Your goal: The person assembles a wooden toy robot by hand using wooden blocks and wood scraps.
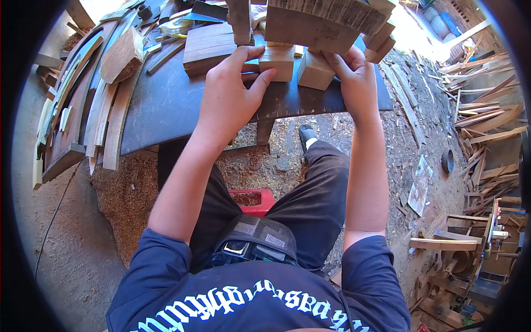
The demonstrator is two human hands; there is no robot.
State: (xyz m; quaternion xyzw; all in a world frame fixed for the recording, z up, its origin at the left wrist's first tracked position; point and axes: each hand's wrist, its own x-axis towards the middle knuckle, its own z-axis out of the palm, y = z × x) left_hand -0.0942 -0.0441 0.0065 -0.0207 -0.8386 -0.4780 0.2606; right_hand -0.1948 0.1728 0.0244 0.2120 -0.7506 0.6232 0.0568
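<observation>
At the near edge of the dark table (160,105), my left hand (232,83) has its thumb and fingers on a small pale wooden block (277,62). My right hand (353,74) touches a second pale block (316,71), its fingers partly hidden behind the wood. A gap separates these two blocks. Above and behind them sits a large rough-topped wooden piece (312,33). An upright wooden piece (239,21) stands just beyond my left fingers, and a wide block (209,47) lies left of that hand.
Long wooden strips (119,110) and a chunky offcut (121,55) lie on the left. More blocks (380,43) are at the right end. Below, a red stool (257,200) shows between the legs. Scrap wood (492,122) is piled at right.
</observation>
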